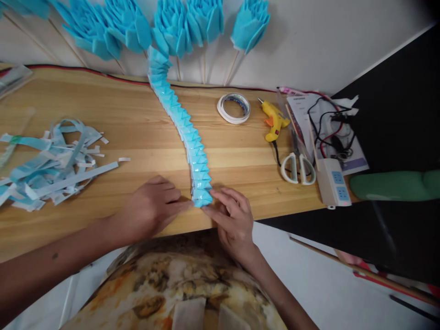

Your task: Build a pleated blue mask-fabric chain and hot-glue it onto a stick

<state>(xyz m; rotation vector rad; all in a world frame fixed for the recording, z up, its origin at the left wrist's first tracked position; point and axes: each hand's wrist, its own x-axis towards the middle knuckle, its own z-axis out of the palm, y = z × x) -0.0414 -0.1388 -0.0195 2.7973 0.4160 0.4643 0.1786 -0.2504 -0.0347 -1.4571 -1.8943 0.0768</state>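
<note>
A long strip of overlapping, pointed light-blue folded pieces [195, 146] curves across the wooden table, from the blue flowers at the back to the front edge. Clear, shiny patches show on its near part. At its near end my left hand [151, 208] has its fingers curled, with thumb and forefinger tips pinching the left edge. My right hand [237, 217] is at the right side of the same end, forefinger on the edge and thumb at the bottom corner. The fingertips partly cover that end.
Blue flowers [172, 27] on thin sticks lean along the wall. A heap of cut strips [65, 160] lies left. Right are a tape roll [223, 113], yellow glue gun [273, 120], scissors [290, 169], papers [302, 107] with cables, and a power strip [329, 183] near a green object [388, 185].
</note>
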